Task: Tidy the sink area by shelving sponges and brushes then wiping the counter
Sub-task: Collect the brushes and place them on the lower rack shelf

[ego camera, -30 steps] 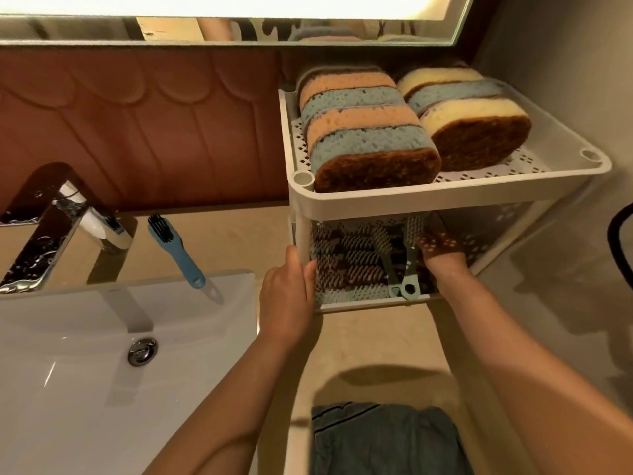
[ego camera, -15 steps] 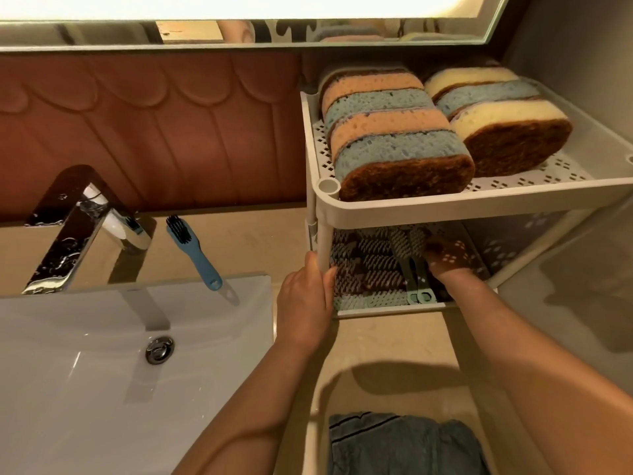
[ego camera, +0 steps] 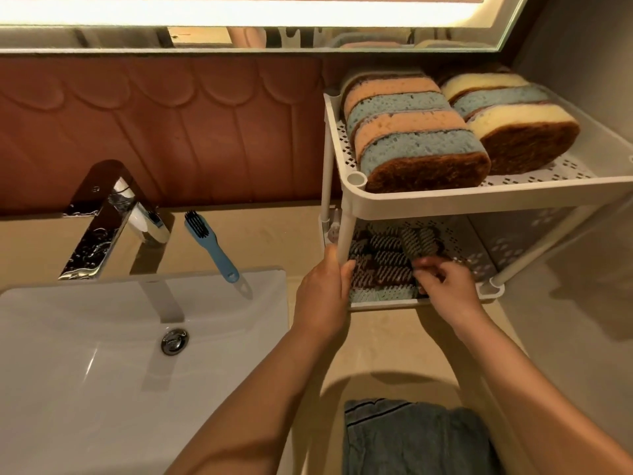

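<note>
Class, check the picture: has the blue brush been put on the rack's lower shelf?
No, the blue brush lies on the counter beside the tap, apart from the rack.

We see a warm, dim scene lit mainly by the glowing white light strip [ego camera: 239,12] along the top, which burns out to pure white. Glare flecks the chrome faucet [ego camera: 99,231], and a soft sheen streaks the white ceramic basin [ego camera: 85,368]. The white plastic two-tier rack [ego camera: 479,200] leaves its own lower shelf in shade and darkens the grey surface at right [ego camera: 589,303]. An arched shadow lies on the beige counter [ego camera: 387,337]. Straight edges bow toward the corners, and the right hand [ego camera: 445,289] shows smeared fingers.
</note>
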`<state>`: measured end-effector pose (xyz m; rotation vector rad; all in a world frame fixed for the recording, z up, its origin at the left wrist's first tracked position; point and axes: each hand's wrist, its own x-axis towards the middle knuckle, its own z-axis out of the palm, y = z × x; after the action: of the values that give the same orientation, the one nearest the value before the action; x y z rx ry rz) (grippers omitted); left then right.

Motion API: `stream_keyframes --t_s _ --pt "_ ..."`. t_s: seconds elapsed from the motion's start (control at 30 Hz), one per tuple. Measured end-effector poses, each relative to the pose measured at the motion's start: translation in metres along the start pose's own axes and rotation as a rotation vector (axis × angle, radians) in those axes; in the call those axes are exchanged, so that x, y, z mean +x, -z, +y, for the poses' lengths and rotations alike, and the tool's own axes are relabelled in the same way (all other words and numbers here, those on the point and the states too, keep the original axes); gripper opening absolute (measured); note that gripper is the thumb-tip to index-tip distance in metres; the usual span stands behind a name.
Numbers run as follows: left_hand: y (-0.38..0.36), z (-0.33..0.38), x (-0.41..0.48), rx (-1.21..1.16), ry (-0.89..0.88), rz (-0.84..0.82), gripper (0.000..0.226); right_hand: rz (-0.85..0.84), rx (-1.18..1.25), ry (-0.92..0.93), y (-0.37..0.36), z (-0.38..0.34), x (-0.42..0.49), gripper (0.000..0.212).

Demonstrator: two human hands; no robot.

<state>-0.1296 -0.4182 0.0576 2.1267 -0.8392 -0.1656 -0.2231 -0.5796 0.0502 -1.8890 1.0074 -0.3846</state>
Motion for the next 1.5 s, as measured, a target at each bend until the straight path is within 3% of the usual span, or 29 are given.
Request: stream_keyframes --t_s 0.23,0.37,0.57,0.73,0.9,1.07,1.37,1.5 --pt "0.022 -0.016 -0.009 -0.168 0.122 -0.277 0.045 -0.273 0.008 0.088 -0.027 -0.026 -0.065 0.015" --pt "0.055 -0.043 -0.021 -0.185 0.227 -0.434 0.027 -0.369 0.015 0.101 -0.059 -0.040 -0.085 0.016" --pt "0.110 -0.106 -0.050 -0.228 0.419 -0.638 0.015 -0.365 0.028 0.072 -0.117 -0.065 -0.102 0.014" --pt "0.158 -0.152 -0.064 -0.271 0.574 -0.639 0.022 -0.410 -0.037 -0.018 -0.179 -0.086 -0.097 0.014" --pt "0.200 -0.186 -0.065 -0.388 0.762 -0.527 0.023 -0.366 0.026 -0.196 -0.230 -0.105 -0.078 0.011" --pt "0.233 -0.211 -0.070 -0.473 0.789 -0.449 0.022 -0.189 0.029 -0.264 -0.264 -0.107 -0.062 0.030" --pt "0.260 -0.224 -0.088 -0.632 0.783 -0.376 0.016 -0.061 0.162 -0.369 -0.288 -0.112 -0.060 0.018" --pt "0.263 -0.220 -0.092 -0.693 0.756 -0.386 0.023 -0.106 0.389 -0.460 -0.290 -0.125 -0.084 0.019"
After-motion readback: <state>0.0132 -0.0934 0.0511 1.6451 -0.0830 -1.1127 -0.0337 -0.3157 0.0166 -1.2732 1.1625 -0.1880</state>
